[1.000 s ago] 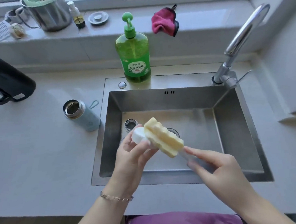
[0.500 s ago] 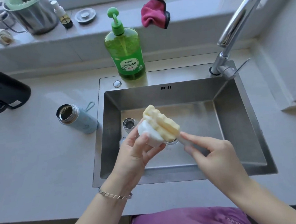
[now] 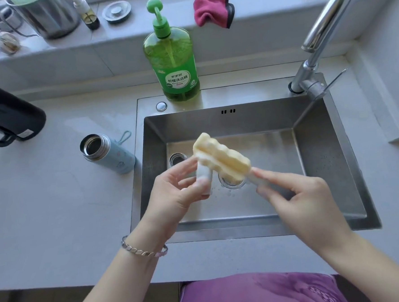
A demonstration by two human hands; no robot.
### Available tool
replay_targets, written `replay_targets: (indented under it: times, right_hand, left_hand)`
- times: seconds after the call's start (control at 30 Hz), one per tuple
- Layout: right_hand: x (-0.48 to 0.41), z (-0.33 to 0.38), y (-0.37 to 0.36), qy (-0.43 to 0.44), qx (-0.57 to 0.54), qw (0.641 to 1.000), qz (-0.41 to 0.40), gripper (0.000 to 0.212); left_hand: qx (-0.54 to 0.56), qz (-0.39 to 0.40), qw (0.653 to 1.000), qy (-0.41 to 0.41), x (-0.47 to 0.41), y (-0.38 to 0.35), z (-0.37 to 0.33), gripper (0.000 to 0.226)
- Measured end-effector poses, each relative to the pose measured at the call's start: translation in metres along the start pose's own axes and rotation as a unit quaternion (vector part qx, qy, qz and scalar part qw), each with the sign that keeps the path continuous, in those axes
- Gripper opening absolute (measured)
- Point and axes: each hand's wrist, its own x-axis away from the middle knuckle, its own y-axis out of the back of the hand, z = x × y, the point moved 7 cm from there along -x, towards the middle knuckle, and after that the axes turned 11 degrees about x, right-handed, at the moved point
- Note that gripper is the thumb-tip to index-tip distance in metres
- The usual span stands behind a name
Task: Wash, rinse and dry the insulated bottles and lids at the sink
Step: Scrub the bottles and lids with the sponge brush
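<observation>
Over the stainless steel sink [image 3: 323, 166], the left hand [image 3: 175, 194] had its grip closed round a small white cylindrical lid [image 3: 204, 172], fingers and thumb curled about it, while the right hand [image 3: 299, 198] pinched the pale handle of a yellow ridged sponge brush [image 3: 220, 156], whose foam head lay against the lid's upper end; both hung above the round drain [image 3: 230, 186], so the likeliest mishap was a slip; the lid looked smooth and was probably wet or soapy, and a hard push from the sponge could have squeezed it out of the fingers and down into the basin; the right grip was narrow and sat at the handle's far end, so the long foam head might have twisted or skidded off the lid instead of scrubbing it; a steel bottle mouth [image 3: 176, 158] showed in the basin behind the left hand, and a falling lid could have struck it; on the grey counter [image 3: 57, 218] a pale blue insulated bottle [image 3: 114, 156] sat open-mouthed just beside the sink's left rim, upright or tilted the wide lens made hard to tell, and a careless left forearm might have knocked it; no water was seen running from the chrome tap [image 3: 322, 31], so suds might have been left on the lid if rinsing were skipped.
</observation>
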Motion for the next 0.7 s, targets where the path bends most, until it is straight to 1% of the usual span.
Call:
replay_targets:
  times: [0.1,0.13,0.2,0.23,0.3,0.33,0.37,0.43,0.47,0.6,0.7]
  right_hand:
    - [0.003,0.014,0.003,0.066,0.043,0.997,-0.015,0.054]
    - [0.003,0.013,0.004,0.060,0.036,0.997,-0.013,0.053]
    - [-0.002,0.003,0.007,0.035,0.029,0.999,-0.011,0.045]
    - [0.000,0.004,0.007,0.043,0.038,0.998,-0.013,0.043]
    - [0.008,0.014,0.007,0.077,0.046,0.996,-0.017,0.040]
    - [0.010,0.016,0.005,0.074,0.032,0.997,-0.010,0.043]
    - [0.010,0.014,0.004,0.054,0.015,0.998,0.001,0.049]
    - [0.005,0.004,0.002,0.006,0.000,1.000,0.011,0.058]
    - [0.002,0.002,0.002,-0.003,0.005,1.000,0.011,0.057]
    - [0.009,0.016,0.005,0.052,0.014,0.999,0.000,0.052]
    - [0.008,0.006,0.004,0.008,-0.042,0.999,-0.008,0.049]
  left_hand:
    - [-0.049,0.017,0.998,-0.018,0.003,0.000,-0.006,0.039]
    - [-0.066,0.017,0.997,-0.023,0.004,0.001,-0.008,0.041]
    - [-0.081,0.013,0.996,-0.027,0.006,0.002,-0.010,0.050]
    - [-0.081,0.011,0.996,-0.027,0.007,0.002,-0.010,0.053]
    - [-0.072,0.003,0.997,-0.034,0.007,0.004,-0.012,0.050]
    - [-0.070,0.000,0.997,-0.039,0.007,0.004,-0.014,0.048]
    - [-0.074,-0.001,0.996,-0.043,0.007,0.004,-0.015,0.048]
    - [-0.087,0.000,0.996,-0.037,0.008,0.005,-0.013,0.053]
    - [-0.086,0.002,0.996,-0.028,0.008,0.005,-0.011,0.056]
    - [-0.048,0.015,0.998,-0.021,0.010,0.004,-0.011,0.058]
    - [0.068,0.021,0.997,0.006,0.011,-0.002,-0.009,0.057]
